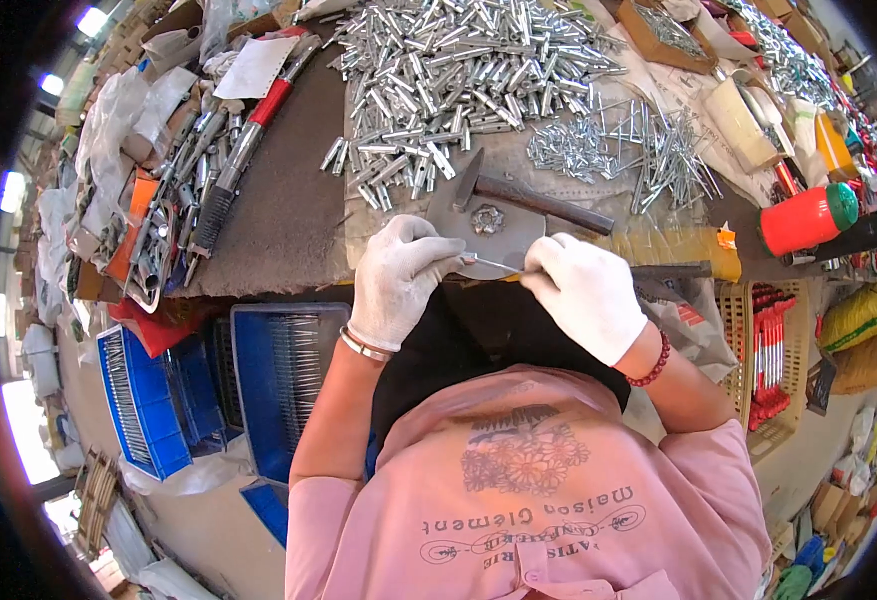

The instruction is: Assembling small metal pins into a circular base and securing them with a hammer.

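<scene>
Both my hands wear white gloves and meet at the bench's near edge. A thin metal rod spans the gap between them. My left hand pinches its left end, where a small part at the fingertips is too small to name. The other end sits between the thumb and fingers of my right hand. Just beyond the rod lies a grey metal plate with a small round ring-shaped metal piece on it. A hammer rests across the plate's far side, its handle pointing right.
Short silver metal tubes are heaped at the far middle, beside small pins and long thin rods. Tools crowd the left. A red canister lies right. Blue bins and a yellow crate stand below the bench.
</scene>
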Motion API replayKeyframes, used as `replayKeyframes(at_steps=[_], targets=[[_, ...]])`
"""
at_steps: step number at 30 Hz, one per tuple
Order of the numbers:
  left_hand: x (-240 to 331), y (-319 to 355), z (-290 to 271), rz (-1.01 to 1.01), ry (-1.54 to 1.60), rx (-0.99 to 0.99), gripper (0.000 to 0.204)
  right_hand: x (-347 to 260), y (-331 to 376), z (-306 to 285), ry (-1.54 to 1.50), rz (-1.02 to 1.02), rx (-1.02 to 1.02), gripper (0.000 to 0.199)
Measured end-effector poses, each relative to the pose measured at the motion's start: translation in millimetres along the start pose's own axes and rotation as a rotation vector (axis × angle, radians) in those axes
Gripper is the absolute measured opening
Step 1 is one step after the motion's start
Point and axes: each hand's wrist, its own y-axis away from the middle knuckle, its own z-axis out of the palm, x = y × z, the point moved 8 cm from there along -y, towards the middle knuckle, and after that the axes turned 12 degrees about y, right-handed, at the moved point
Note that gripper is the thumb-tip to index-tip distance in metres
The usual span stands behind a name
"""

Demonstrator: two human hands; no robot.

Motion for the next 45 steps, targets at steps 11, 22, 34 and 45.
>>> replayKeyframes(at_steps=[11, 22, 34, 45], targets=[[-7.0, 55.2, 38.9, -0.662, 0.559, 0.33, 0.056, -16.7, 36.2, 52.6, -0.944, 0.467, -0.571, 0.028], [-16.0, 87.9, -27.6, -0.702, 0.926, 0.618, 0.054, -26.5, 12.0, 23.5, -0.882, 0.227, -0.191, 0.048], [-263.1, 362.1, -154.1, -1.148, 0.36, 1.372, 0.054, 31.0, 6.6, 29.0, -0.285, 0.108, 0.401, 0.039], [-375.8, 423.7, -209.6, -1.167, -0.258, 1.264, 0.041, 31.3, 5.0, 28.9, -0.337, 0.131, 0.367, 0.042]])
